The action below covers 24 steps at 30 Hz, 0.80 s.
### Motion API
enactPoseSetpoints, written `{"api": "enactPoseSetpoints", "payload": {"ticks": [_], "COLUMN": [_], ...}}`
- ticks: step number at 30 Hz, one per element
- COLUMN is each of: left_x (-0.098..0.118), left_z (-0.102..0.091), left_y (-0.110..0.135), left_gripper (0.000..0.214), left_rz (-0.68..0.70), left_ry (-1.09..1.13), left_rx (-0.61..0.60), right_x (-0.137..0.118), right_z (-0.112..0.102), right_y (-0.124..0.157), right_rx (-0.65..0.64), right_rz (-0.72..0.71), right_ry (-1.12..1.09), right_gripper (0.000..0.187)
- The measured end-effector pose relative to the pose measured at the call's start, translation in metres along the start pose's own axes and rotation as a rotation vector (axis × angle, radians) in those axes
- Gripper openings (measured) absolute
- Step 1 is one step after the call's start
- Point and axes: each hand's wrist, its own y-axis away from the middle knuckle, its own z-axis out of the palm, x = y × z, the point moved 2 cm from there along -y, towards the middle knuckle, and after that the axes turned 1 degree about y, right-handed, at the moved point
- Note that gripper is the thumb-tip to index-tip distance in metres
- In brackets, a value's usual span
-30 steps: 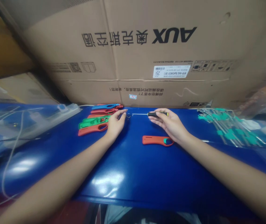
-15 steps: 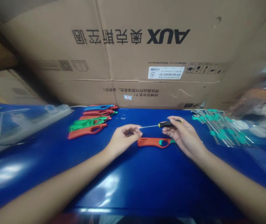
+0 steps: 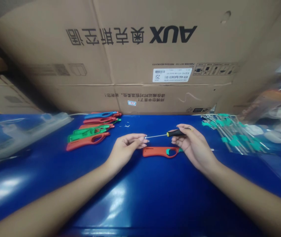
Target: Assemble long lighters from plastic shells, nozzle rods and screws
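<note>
My right hand (image 3: 196, 143) grips the black handle of a screwdriver (image 3: 175, 133), whose thin shaft points left. At the shaft's tip, the fingers of my left hand (image 3: 125, 147) are pinched together. A tiny bright spot shows there, too small to name. Just below the screwdriver, an orange lighter body (image 3: 155, 151) with a green trigger lies on the blue table (image 3: 140, 197). Its right end is partly hidden behind my right hand.
Several red, green and blue lighter bodies (image 3: 88, 141) lie in a stack at left. Small white bits (image 3: 125, 125) are near them. At right are metal rods with green parts (image 3: 231, 131). A large cardboard box (image 3: 135, 59) stands behind, and clear plastic bags (image 3: 32, 131) lie left.
The view has shifted slightly, so the box and lighters appear a little further left. My left fingers have closed more tightly at the screwdriver's tip. My right hand keeps its hold.
</note>
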Motion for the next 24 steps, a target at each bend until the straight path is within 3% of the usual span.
{"api": "enactPoseSetpoints", "payload": {"ticks": [3, 7, 24], "left_x": [0.0002, 0.0019, 0.0024], "left_z": [0.0017, 0.0053, 0.0085], "left_y": [-0.0005, 0.0011, 0.0033], "left_gripper": [0.023, 0.02, 0.016], "left_rz": [-0.131, -0.247, -0.286], "left_ry": [0.255, 0.403, 0.429], "left_rx": [0.037, 0.083, 0.077], "right_x": [-0.0017, 0.0, 0.0025], "right_z": [0.0016, 0.0053, 0.0054], "right_y": [0.002, 0.0056, 0.0062], "right_rx": [-0.019, -0.063, -0.056], "right_rz": [-0.005, -0.021, -0.058], "right_ry": [0.012, 0.055, 0.105], "right_gripper": [0.029, 0.034, 0.032]}}
